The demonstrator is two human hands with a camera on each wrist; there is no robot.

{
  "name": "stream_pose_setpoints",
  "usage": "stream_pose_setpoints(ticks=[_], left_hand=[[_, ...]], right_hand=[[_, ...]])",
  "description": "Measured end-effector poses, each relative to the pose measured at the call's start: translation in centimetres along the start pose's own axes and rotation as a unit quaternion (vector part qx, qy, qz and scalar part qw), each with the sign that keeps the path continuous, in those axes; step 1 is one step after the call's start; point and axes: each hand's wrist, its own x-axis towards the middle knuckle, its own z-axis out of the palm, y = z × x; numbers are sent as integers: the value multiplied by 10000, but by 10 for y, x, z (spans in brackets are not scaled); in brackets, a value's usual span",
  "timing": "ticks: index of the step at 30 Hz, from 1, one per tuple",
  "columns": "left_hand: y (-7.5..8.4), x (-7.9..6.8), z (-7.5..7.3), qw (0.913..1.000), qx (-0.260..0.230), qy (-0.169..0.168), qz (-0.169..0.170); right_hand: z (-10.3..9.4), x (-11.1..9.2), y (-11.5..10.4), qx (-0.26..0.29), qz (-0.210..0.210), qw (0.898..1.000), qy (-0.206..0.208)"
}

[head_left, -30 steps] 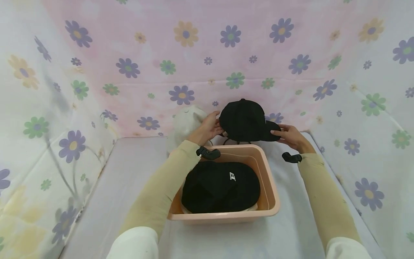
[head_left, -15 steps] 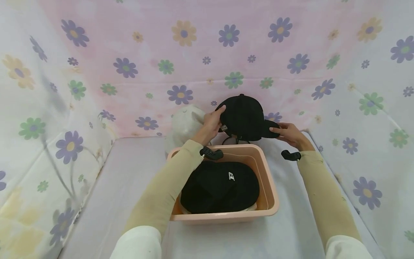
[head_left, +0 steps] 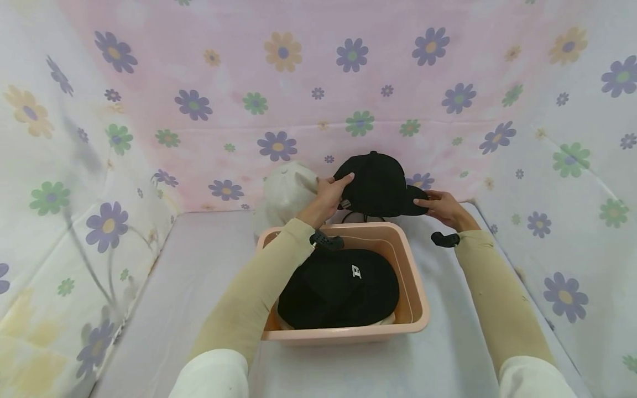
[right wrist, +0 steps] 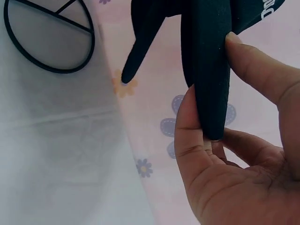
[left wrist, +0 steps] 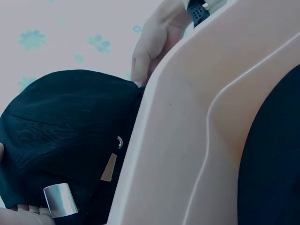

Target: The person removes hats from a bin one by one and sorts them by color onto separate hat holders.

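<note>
A black baseball cap is held by both hands behind the basin, its brim toward the right. My left hand grips the back of the cap, thumb on the outside. In the left wrist view that hand's fingers show under the cap's edge, beside a silver strap buckle. My right hand pinches the tip of the brim; the right wrist view shows the thumb on one face of the brim and fingers on the other. Below the cap, a black wire stand has a round base.
A peach plastic basin stands in front, holding another black cap with a white logo, over something pale. Left of the held cap is a white rounded object, partly behind my left hand. Flower-print cloth walls the back and sides.
My left hand has moved from beside the cap to a grip on its back. The cap rose slightly, then came down a little. My right hand stays on the brim.
</note>
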Motion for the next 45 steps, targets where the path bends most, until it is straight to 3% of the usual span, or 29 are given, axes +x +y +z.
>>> stream_pose_setpoints(ticks=[12, 27, 38, 45], left_hand=[[-12, -2, 1, 9978, 639, -71, 179], [-17, -2, 1, 9989, 408, -147, 187], [-10, -16, 1, 9978, 642, -74, -118], [3, -29, 6, 9881, 1528, -41, -177]], right_hand=[[1, 4, 3, 192, -16, 9997, -114], [6, 2, 2, 85, 118, 9999, -82], [8, -7, -10, -1192, 183, 9926, -115], [9, -23, -31, -2249, 294, 9739, -122]])
